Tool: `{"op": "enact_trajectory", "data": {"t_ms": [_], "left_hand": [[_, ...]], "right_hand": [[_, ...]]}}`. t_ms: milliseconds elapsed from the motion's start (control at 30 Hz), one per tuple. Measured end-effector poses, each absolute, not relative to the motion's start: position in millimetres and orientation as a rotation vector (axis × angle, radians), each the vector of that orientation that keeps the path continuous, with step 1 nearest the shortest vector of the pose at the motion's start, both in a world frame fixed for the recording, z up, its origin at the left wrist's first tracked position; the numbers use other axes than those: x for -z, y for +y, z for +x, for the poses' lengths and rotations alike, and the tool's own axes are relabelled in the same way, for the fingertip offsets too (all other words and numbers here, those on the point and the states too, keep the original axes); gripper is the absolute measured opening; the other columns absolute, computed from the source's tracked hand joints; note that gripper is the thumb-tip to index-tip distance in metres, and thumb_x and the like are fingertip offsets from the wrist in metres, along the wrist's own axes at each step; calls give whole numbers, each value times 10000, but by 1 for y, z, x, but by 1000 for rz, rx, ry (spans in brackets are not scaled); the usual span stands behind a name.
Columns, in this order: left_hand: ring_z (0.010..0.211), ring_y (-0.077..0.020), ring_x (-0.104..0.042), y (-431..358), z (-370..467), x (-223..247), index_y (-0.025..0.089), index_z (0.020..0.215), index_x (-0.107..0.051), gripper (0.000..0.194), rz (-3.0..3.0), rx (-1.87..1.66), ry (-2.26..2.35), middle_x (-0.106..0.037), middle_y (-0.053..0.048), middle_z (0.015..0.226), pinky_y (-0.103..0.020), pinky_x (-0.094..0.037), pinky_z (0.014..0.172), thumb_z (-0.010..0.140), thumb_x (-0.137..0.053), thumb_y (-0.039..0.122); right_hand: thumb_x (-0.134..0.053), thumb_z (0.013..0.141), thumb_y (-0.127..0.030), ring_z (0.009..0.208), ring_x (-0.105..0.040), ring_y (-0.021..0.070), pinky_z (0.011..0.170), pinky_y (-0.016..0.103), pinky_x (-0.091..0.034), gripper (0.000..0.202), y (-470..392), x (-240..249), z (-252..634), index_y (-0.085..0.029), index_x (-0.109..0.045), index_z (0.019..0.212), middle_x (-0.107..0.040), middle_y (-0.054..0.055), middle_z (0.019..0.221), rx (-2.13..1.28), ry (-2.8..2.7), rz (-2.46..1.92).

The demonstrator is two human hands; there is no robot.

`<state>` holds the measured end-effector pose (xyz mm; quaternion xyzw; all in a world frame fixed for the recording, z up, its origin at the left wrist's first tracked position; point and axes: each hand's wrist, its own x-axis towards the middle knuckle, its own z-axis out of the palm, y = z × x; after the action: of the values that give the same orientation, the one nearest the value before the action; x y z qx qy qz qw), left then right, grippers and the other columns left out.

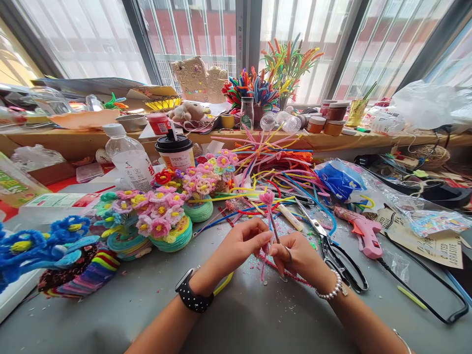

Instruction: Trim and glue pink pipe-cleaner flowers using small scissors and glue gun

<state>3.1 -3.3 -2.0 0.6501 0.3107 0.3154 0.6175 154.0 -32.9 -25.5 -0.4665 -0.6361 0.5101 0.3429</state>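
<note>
My left hand (254, 238) is closed on a pink pipe-cleaner flower (267, 198), pinching its stem below the fluffy head; pink strands hang under the fingers. Close beside it, my right hand (295, 253) grips small scissors (275, 228), whose slim blades point up along the stem toward the flower head. A handle loop shows at my right fingers; the rest of the handle is hidden. Beneath both hands, a red tinsel pipe cleaner (291, 278) lies on the grey table (254, 324) among pink and white scraps.
Large black-handled scissors (328, 246) and a pink glue gun (367, 233) with its cord lie to the right. Pots of pipe-cleaner flowers (162, 216) stand left, near a plastic bottle (129, 157) and a lidded cup (175, 150). Loose pipe cleaners (273, 160) are heaped behind.
</note>
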Motion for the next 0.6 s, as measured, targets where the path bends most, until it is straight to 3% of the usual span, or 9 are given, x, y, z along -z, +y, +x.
{"op": "enact_trajectory", "data": {"t_ms": [167, 300, 467, 600], "left_hand": [[512, -65, -402, -4, 2, 1, 156, 658, -462, 188, 1500, -759, 724, -429, 46, 587, -201, -322, 493, 755, -510, 309], [508, -61, -407, -4, 2, 1, 150, 670, -473, 175, 1493, -763, 728, -436, 47, 580, -193, -327, 493, 757, -514, 296], [506, -59, -423, -6, 2, -1, 145, 658, -485, 170, 1479, -739, 709, -451, 48, 575, -185, -328, 490, 749, -529, 281], [510, -58, -423, -6, 3, -1, 143, 652, -491, 170, 1481, -733, 707, -458, 47, 580, -183, -327, 490, 747, -531, 278]], "right_hand": [[-405, 647, -713, 296, -299, 46, 353, 200, -206, 652, -33, 26, 156, -137, -492, 353, -318, -42, 292, -1281, -1679, -1262], [-310, 626, -769, 397, -365, 75, 413, 204, -267, 704, -33, 25, 156, -127, -565, 494, -400, -26, 401, -1147, -1802, -1213], [-283, 683, -730, 541, -453, 110, 537, 220, -352, 679, -33, 22, 153, -133, -589, 582, -527, 7, 579, -1007, -1898, -1097], [-283, 699, -716, 570, -482, 121, 554, 221, -363, 674, -32, 22, 154, -137, -601, 567, -551, 21, 607, -969, -1904, -1087]]}}
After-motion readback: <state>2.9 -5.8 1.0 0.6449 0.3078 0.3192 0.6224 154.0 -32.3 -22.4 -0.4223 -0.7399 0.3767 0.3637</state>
